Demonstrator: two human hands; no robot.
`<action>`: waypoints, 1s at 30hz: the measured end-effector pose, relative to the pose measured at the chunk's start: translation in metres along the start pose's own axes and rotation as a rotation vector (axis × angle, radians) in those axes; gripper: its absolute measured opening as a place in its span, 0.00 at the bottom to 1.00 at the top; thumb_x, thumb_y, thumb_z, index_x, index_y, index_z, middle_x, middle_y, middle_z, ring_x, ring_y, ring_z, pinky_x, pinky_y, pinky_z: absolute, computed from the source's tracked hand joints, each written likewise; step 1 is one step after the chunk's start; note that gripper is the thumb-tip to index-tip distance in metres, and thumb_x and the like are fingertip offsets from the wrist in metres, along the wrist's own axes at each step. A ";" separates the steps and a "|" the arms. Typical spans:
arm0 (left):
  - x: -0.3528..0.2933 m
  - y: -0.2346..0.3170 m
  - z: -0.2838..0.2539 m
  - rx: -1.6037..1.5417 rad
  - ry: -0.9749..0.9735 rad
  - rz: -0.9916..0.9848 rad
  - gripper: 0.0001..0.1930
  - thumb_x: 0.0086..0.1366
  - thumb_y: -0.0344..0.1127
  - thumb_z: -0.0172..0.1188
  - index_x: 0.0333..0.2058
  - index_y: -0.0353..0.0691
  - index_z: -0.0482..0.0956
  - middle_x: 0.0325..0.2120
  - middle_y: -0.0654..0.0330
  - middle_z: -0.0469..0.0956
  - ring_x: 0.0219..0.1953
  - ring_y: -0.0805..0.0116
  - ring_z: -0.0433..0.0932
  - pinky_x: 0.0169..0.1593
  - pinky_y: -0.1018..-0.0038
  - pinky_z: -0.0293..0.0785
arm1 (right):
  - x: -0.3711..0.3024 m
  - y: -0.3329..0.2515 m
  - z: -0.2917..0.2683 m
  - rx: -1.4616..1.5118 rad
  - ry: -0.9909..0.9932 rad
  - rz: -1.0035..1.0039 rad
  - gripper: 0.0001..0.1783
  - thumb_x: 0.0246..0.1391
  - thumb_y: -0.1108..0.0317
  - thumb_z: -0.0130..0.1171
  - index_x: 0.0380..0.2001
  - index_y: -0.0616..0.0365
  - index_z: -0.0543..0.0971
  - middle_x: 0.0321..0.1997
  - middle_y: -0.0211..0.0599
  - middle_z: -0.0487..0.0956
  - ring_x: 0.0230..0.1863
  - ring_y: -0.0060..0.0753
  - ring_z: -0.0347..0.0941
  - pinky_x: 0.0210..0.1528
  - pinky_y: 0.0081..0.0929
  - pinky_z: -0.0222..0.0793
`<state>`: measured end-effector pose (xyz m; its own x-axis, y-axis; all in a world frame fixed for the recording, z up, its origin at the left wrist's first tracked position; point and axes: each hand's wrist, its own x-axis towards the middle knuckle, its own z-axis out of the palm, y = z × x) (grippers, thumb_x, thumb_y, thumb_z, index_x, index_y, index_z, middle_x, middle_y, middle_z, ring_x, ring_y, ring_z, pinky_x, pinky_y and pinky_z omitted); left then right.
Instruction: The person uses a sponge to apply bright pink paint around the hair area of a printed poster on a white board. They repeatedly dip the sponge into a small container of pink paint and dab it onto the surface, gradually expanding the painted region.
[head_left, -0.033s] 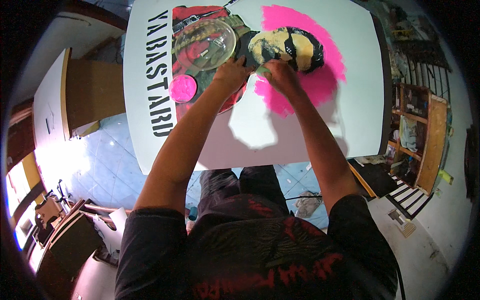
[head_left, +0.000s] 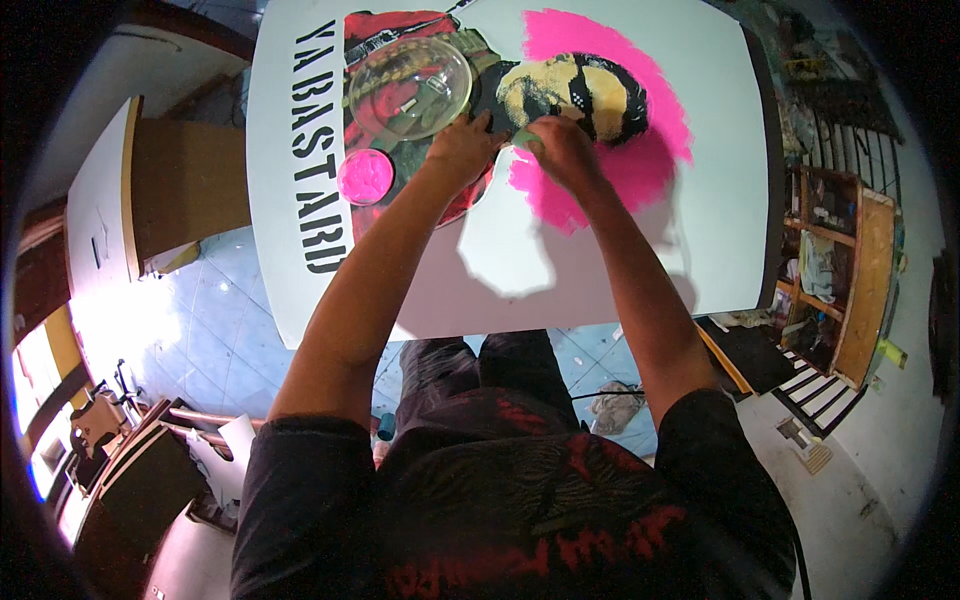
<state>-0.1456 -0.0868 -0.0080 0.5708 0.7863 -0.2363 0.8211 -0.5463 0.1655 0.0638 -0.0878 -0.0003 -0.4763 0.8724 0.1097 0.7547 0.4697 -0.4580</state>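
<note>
A large white sheet (head_left: 600,290) lies before me, bearing a stencil-style painting. Its painted figure has a cream and black face (head_left: 600,95) inside a bright pink patch (head_left: 665,130), with a red, green and black body. My left hand (head_left: 462,150) lies on the painted body with its fingers spread, holding nothing. Beside it, at the lower edge of the face, my right hand (head_left: 562,150) pinches a small green piece (head_left: 526,140) against the sheet; its kind is too small to tell. A round clear plastic dish (head_left: 410,90) sits just beyond my left hand.
A shallow round container of pink paint (head_left: 366,178) stands left of my left forearm. Black stencilled letters (head_left: 312,150) run down the sheet's left side. A wooden shelf unit (head_left: 850,270) holds clutter at the right. Blue tiles (head_left: 225,320) cover the floor; a grey cloth (head_left: 616,408) lies there.
</note>
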 end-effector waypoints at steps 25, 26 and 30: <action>-0.001 -0.001 0.004 0.109 0.009 0.005 0.20 0.70 0.41 0.48 0.59 0.65 0.74 0.59 0.52 0.69 0.57 0.46 0.73 0.58 0.59 0.75 | -0.016 -0.009 -0.001 0.137 0.067 0.021 0.14 0.55 0.63 0.55 0.38 0.61 0.83 0.40 0.47 0.82 0.42 0.51 0.78 0.50 0.41 0.72; -0.001 0.001 0.005 0.139 0.033 0.007 0.18 0.73 0.45 0.45 0.58 0.66 0.75 0.58 0.53 0.70 0.57 0.47 0.73 0.57 0.60 0.76 | -0.017 -0.004 0.004 0.052 -0.013 -0.015 0.14 0.55 0.63 0.55 0.37 0.60 0.83 0.39 0.46 0.82 0.42 0.51 0.78 0.50 0.41 0.72; -0.002 0.003 -0.001 0.082 0.009 -0.038 0.18 0.73 0.45 0.45 0.59 0.66 0.75 0.59 0.53 0.69 0.58 0.47 0.72 0.57 0.60 0.76 | -0.027 -0.011 0.003 -0.058 -0.152 -0.055 0.11 0.53 0.66 0.57 0.36 0.58 0.83 0.38 0.43 0.83 0.42 0.48 0.78 0.50 0.41 0.72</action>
<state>-0.1442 -0.0900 -0.0064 0.5396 0.8092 -0.2326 0.8396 -0.5376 0.0774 0.0667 -0.1176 -0.0009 -0.5769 0.8168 -0.0035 0.7486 0.5269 -0.4024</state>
